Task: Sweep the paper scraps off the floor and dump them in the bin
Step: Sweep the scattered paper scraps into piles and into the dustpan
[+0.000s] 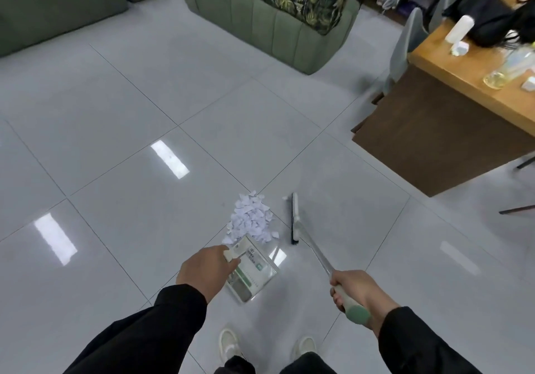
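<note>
A heap of white paper scraps point(251, 218) lies on the grey tiled floor just ahead of me. My left hand point(207, 266) grips the handle of a clear dustpan point(254, 272) with a green and white label, held near the floor behind the heap. A broom, gripped by my right hand point(354, 291) at its green-capped handle, has its dark flat head point(294, 219) on the floor right of the scraps, a short gap from them. No bin is in view.
A green sofa point(269, 23) with a leaf-print throw stands ahead. A wooden table point(451, 98) with bottles and grey chairs stands at the right, a person in black seated at it. Another green sofa point(55, 3) is at the far left. My shoes point(228, 342) show below.
</note>
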A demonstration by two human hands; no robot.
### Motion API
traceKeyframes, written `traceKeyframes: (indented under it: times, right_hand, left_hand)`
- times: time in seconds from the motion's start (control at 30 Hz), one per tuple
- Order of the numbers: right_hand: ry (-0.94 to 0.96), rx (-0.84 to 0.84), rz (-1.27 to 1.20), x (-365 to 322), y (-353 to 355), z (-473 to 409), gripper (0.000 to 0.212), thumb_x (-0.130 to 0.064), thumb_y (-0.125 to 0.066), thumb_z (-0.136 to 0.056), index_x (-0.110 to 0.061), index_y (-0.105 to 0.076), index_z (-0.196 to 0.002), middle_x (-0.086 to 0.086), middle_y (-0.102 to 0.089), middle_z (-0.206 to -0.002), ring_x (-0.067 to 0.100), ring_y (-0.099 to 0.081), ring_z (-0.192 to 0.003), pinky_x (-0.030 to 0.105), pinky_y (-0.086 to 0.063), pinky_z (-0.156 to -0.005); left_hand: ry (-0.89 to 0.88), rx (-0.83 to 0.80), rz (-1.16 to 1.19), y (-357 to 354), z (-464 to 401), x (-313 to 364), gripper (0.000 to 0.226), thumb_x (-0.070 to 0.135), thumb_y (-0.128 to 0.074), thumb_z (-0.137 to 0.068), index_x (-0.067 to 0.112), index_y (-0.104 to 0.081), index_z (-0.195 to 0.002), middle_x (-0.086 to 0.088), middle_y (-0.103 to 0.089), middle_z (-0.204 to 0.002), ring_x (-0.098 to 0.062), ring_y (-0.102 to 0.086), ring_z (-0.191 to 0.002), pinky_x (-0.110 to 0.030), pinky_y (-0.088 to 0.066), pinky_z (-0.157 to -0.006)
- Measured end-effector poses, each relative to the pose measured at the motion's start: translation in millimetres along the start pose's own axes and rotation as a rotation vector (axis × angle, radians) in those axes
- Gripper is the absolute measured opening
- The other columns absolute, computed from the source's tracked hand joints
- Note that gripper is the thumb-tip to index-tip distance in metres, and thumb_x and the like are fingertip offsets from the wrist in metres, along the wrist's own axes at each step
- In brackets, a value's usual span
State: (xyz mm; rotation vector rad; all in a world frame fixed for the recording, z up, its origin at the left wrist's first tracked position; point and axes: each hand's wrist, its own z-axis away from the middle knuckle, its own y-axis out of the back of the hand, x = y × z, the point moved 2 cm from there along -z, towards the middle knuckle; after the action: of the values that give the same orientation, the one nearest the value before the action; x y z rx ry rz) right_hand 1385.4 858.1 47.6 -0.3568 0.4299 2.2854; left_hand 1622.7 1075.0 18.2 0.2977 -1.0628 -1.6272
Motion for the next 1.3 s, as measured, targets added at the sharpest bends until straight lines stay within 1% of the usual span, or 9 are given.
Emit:
traceKeyframes:
  times: [0.1, 0.27, 0.37, 0.5, 0.63, 0.77, 1.07, 1.2, 1.3]
  right_hand:
    - [0.030, 0.043, 0.110, -17.3, 13.5, -19.0, 0.005, 0.005, -0.051, -0.086, 0.005, -0.055, -0.086, 0.016, -0.052, -0.063, 0.021, -0.047, -0.039, 0.024, -0.041, -0.042]
    - [0.054, 0.074, 0.248, -47.5, 24.3, -68.9, 0.003, 0.005, -0.050, -0.089, 0.004, -0.053, -0.088, 0.017, -0.050, -0.068, 0.023, -0.051, -0.041, 0.024, -0.044, -0.042]
    - [0.058, 0.046, 0.346, -63.5, 19.3, -95.0, 0.006, 0.005, -0.049, -0.089, 0.003, -0.051, -0.084, 0.018, -0.048, -0.074, 0.023, -0.052, -0.042, 0.022, -0.042, -0.041]
    - [0.041, -0.085, 0.510, -89.2, 11.8, -118.0, 0.004, 0.004, -0.048, -0.090, 0.003, -0.051, -0.088, 0.019, -0.048, -0.082, 0.026, -0.051, -0.050, 0.022, -0.042, -0.043]
    - [0.022, -0.215, 0.568, -111.8, 21.6, -108.0, 0.008, 0.005, -0.050, -0.087, 0.000, -0.051, -0.080, 0.015, -0.049, -0.067, 0.023, -0.049, -0.043, 0.024, -0.041, -0.044]
    - [0.053, -0.239, 0.542, -134.5, 44.8, -92.8, 0.005, 0.005, -0.050, -0.086, 0.000, -0.051, -0.085, 0.014, -0.049, -0.058, 0.022, -0.047, -0.040, 0.024, -0.040, -0.043]
    - [0.227, -0.288, 0.649, -162.8, 68.3, -54.2, 0.011, 0.002, -0.046, -0.092, -0.001, -0.052, -0.082, 0.017, -0.046, -0.067, 0.022, -0.045, -0.041, 0.025, -0.039, -0.044]
    - [0.316, -0.355, 0.811, -150.8, 43.5, -35.1, 0.012, 0.001, -0.047, -0.092, 0.001, -0.053, -0.081, 0.015, -0.046, -0.068, 0.022, -0.044, -0.040, 0.026, -0.039, -0.046]
    - [0.380, -0.420, 0.932, -132.6, 20.5, -20.3, 0.014, 0.000, -0.047, -0.093, 0.003, -0.056, -0.083, 0.017, -0.047, -0.072, 0.022, -0.046, -0.041, 0.025, -0.040, -0.044]
  left_hand:
    - [0.030, 0.027, 0.024, 8.5, -4.4, -2.5, 0.042, 0.063, -0.054, -0.095, 0.034, -0.066, -0.122, 0.008, -0.072, -0.107, -0.016, -0.066, -0.101, -0.029, -0.046, -0.076]
    - [0.089, 0.086, 0.085, 17.0, 2.7, -7.6, 0.033, 0.066, -0.052, -0.095, 0.035, -0.065, -0.098, 0.012, -0.064, -0.079, -0.010, -0.057, -0.073, -0.026, -0.042, -0.062]
    - [0.150, 0.126, 0.117, 19.2, 9.2, -6.6, 0.037, 0.068, -0.051, -0.094, 0.035, -0.066, -0.102, 0.013, -0.062, -0.078, -0.009, -0.057, -0.074, -0.025, -0.041, -0.061]
    - [0.254, 0.173, 0.149, 22.5, 18.0, 12.0, 0.033, 0.066, -0.053, -0.095, 0.036, -0.062, -0.091, 0.013, -0.060, -0.073, -0.006, -0.057, -0.070, -0.025, -0.043, -0.061]
    - [0.380, 0.214, 0.209, 18.7, 26.9, 31.1, 0.029, 0.061, -0.054, -0.097, 0.035, -0.066, -0.090, 0.011, -0.066, -0.077, -0.007, -0.061, -0.073, -0.026, -0.048, -0.064]
    - [0.451, 0.255, 0.223, 13.5, 22.3, 40.1, 0.029, 0.058, -0.055, -0.097, 0.032, -0.062, -0.086, 0.010, -0.063, -0.075, -0.010, -0.059, -0.072, -0.029, -0.048, -0.062]
    - [0.652, 0.368, 0.439, -27.7, 57.2, 51.8, 0.036, 0.055, -0.056, -0.098, 0.027, -0.060, -0.075, 0.006, -0.062, -0.067, -0.016, -0.058, -0.064, -0.029, -0.045, -0.058]
    - [0.768, 0.419, 0.510, -58.5, 106.8, 47.9, 0.033, 0.050, -0.056, -0.100, 0.028, -0.055, -0.075, 0.007, -0.059, -0.069, -0.012, -0.055, -0.063, -0.029, -0.044, -0.057]
    - [0.848, 0.477, 0.592, -77.3, 146.4, 48.2, 0.029, 0.054, -0.056, -0.099, 0.029, -0.055, -0.083, 0.011, -0.062, -0.079, -0.012, -0.057, -0.071, -0.028, -0.042, -0.060]
